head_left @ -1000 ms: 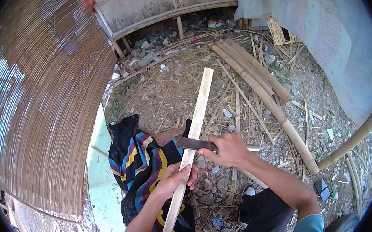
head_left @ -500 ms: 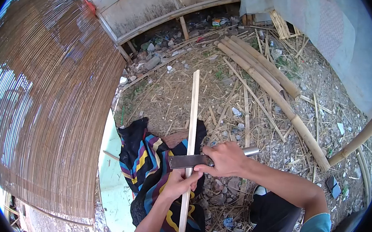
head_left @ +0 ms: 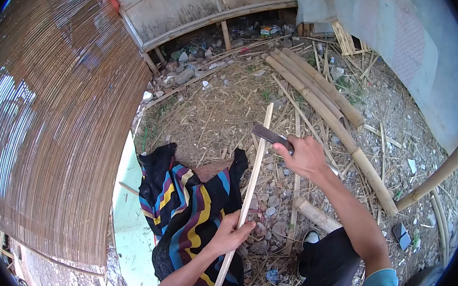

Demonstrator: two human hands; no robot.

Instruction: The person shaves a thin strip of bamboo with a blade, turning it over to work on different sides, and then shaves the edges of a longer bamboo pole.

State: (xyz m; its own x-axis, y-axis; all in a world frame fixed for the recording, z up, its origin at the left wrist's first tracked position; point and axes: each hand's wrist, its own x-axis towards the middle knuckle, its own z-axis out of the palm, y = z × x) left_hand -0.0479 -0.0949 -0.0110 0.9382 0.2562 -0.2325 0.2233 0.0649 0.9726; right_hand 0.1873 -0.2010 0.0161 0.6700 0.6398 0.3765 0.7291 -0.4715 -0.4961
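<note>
My left hand (head_left: 229,233) is closed around a long pale bamboo strip (head_left: 252,186), gripping its lower half above the striped cloth. The strip slants up and away from me, slightly to the right. In my right hand (head_left: 309,158) is a knife (head_left: 271,137) with a broad dark blade, the fingers wrapped round its handle. The blade lies across the strip near its far end; whether it cuts into the surface is too small to tell. A black cloth with coloured stripes (head_left: 202,198) lies beneath my left hand and forearm.
Thick bamboo poles (head_left: 325,99) lie at the back right, and a shorter bamboo piece (head_left: 315,214) lies by my shoe. A slatted bamboo screen (head_left: 61,128) stands at left. Stones, splinters and litter cover the ground. A dark flat object (head_left: 401,236) lies at right.
My right hand has moved the knife away from me along the strip, up and to the right, far from my left hand. The strip now tilts more to the right.
</note>
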